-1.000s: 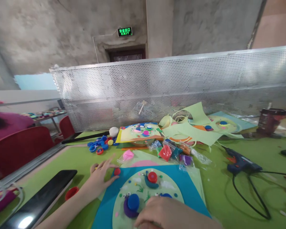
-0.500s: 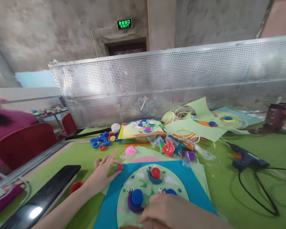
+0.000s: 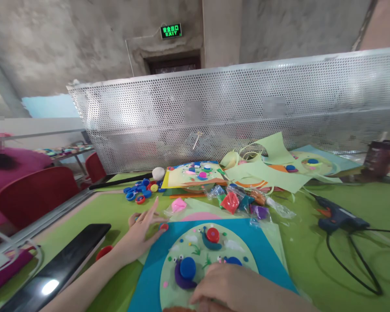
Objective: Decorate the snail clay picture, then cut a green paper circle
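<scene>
My left hand (image 3: 138,237) is at the left edge of the blue sheet (image 3: 146,268). Its index finger points up, while the thumb and another finger close round a small red cap (image 3: 164,226). My right hand (image 3: 219,284) rests low on the pale green round piece (image 3: 225,240), fingers curled together; what they hold, if anything, is hidden. On that round are clay snails with cap shells: one with a red cap (image 3: 212,235), a purple one with a blue cap (image 3: 187,268), and one with a blue shell (image 3: 234,261), partly covered by my right hand.
A black phone (image 3: 65,255) and a red cap (image 3: 104,252) lie left. Behind are blue and red caps (image 3: 139,189), bagged clay (image 3: 230,202), finished pictures (image 3: 195,175) and paper scraps (image 3: 269,175). A glue gun (image 3: 339,216) with its cord lies right. A perforated metal screen (image 3: 214,112) stands behind.
The red cap at my left fingertips has turned and shows a thinner red rim with a bluish middle. My left fingers have shifted slightly; my right hand stays almost in place.
</scene>
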A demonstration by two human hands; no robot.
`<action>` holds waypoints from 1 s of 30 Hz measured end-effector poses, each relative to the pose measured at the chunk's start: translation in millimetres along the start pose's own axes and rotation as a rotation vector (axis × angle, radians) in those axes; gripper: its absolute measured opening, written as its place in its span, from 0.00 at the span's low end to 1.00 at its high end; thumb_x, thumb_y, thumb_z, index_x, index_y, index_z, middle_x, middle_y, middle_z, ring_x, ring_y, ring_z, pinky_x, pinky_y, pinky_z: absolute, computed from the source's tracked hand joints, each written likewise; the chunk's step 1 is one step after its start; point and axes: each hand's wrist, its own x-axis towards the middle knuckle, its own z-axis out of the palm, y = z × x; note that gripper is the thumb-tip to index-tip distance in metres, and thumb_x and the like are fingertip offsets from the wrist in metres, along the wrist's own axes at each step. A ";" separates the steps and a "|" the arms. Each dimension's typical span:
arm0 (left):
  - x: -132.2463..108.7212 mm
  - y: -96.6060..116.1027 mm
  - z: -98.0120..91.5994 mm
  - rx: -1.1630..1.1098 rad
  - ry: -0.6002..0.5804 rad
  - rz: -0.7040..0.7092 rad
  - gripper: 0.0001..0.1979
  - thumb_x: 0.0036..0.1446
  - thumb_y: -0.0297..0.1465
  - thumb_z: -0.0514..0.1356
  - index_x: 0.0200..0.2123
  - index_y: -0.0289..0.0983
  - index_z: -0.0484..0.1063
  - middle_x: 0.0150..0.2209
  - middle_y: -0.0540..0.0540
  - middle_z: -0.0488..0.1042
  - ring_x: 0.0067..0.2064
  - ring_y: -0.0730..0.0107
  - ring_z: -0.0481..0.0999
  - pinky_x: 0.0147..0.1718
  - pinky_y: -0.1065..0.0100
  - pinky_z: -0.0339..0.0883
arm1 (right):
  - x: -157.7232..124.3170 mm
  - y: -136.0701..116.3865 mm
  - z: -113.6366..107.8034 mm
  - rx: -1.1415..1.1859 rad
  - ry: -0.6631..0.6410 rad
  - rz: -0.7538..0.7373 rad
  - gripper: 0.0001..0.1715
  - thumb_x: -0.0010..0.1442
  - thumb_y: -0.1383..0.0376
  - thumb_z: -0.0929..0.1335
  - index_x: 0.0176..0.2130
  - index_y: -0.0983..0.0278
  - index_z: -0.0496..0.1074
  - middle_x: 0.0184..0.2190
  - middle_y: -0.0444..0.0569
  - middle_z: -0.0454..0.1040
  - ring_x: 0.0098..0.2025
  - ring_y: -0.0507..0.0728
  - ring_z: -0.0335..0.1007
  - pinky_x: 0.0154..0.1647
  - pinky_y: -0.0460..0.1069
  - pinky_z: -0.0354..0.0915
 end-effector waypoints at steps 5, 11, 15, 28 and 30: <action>-1.5 -1.7 -3.7 -0.010 0.027 0.002 0.33 0.64 0.39 0.38 0.60 0.40 0.12 0.48 0.47 0.75 0.61 0.59 0.58 0.57 0.48 0.36 | 3.2 7.3 4.2 0.004 0.015 -0.021 0.15 0.61 0.65 0.62 0.44 0.60 0.75 0.38 0.48 0.78 0.41 0.55 0.71 0.42 0.45 0.62; 2.5 -2.3 -6.5 0.021 0.043 -0.001 0.38 0.63 0.39 0.43 0.59 0.41 0.11 0.54 0.45 0.70 0.61 0.59 0.57 0.58 0.50 0.35 | 2.7 5.9 4.0 0.000 0.016 -0.015 0.15 0.61 0.63 0.62 0.43 0.59 0.75 0.38 0.47 0.78 0.40 0.54 0.71 0.41 0.44 0.62; 5.4 -6.0 -4.2 0.061 0.055 -0.037 0.47 0.58 0.40 0.53 0.59 0.41 0.12 0.56 0.42 0.67 0.61 0.52 0.55 0.57 0.49 0.36 | -2.4 -1.7 2.0 -0.002 0.060 -0.019 0.16 0.62 0.62 0.60 0.43 0.58 0.75 0.39 0.45 0.77 0.40 0.54 0.71 0.40 0.44 0.61; 13.3 -9.7 -8.1 0.102 0.035 -0.042 0.44 0.52 0.46 0.58 0.63 0.43 0.35 0.61 0.38 0.58 0.63 0.46 0.49 0.57 0.43 0.37 | 3.4 1.2 6.9 -0.095 0.062 -0.083 0.15 0.62 0.66 0.61 0.43 0.61 0.74 0.38 0.46 0.78 0.39 0.54 0.71 0.38 0.43 0.61; 14.2 -8.7 -10.1 0.072 0.007 -0.020 0.44 0.52 0.46 0.58 0.63 0.46 0.35 0.56 0.43 0.66 0.62 0.50 0.53 0.58 0.44 0.37 | 4.9 2.6 9.7 -0.137 0.069 -0.119 0.15 0.62 0.67 0.61 0.43 0.61 0.74 0.37 0.46 0.78 0.40 0.54 0.71 0.39 0.43 0.61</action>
